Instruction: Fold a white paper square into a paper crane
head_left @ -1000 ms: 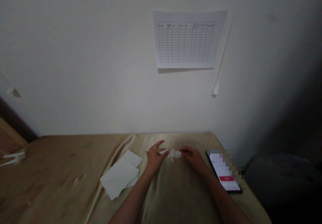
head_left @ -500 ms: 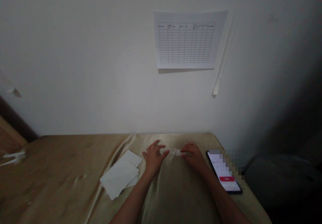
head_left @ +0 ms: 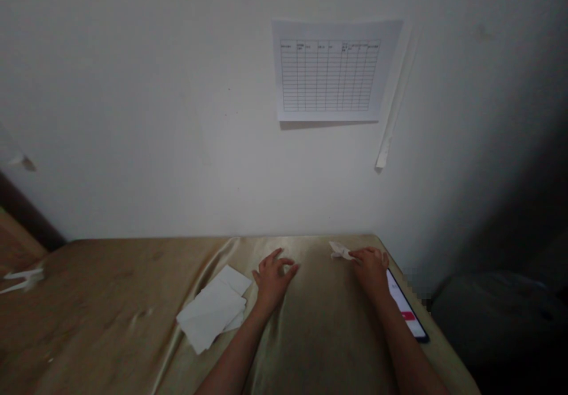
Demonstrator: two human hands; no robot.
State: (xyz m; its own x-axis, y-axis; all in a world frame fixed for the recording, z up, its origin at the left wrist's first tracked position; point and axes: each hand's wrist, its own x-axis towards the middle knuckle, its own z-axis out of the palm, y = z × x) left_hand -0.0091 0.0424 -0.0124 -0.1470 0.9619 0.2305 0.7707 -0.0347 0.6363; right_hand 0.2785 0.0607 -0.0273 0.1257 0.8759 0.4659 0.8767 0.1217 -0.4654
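My right hand [head_left: 371, 268] pinches a crumpled piece of white paper [head_left: 339, 251] near the back right of the cloth-covered table [head_left: 319, 330]. The paper sticks out to the left of its fingertips. That hand and its forearm cover part of a phone [head_left: 410, 318] with a lit screen. My left hand [head_left: 273, 277] rests over the cloth with nothing in it, its fingers apart and curved, the thumb close to the index fingertip. Just left of it lies a small stack of white paper sheets [head_left: 213, 309], slightly fanned.
Behind the table rises a white wall [head_left: 155, 117] with a printed table sheet [head_left: 328, 70] taped to it. White scraps [head_left: 26, 278] lie at the far left, near a wooden piece [head_left: 18, 241]. A dark rounded object [head_left: 497, 318] stands beyond the right edge.
My right hand has moved right with the crumpled paper, now partly over the phone. The paper has left my left hand, which has stayed in nearly the same place.
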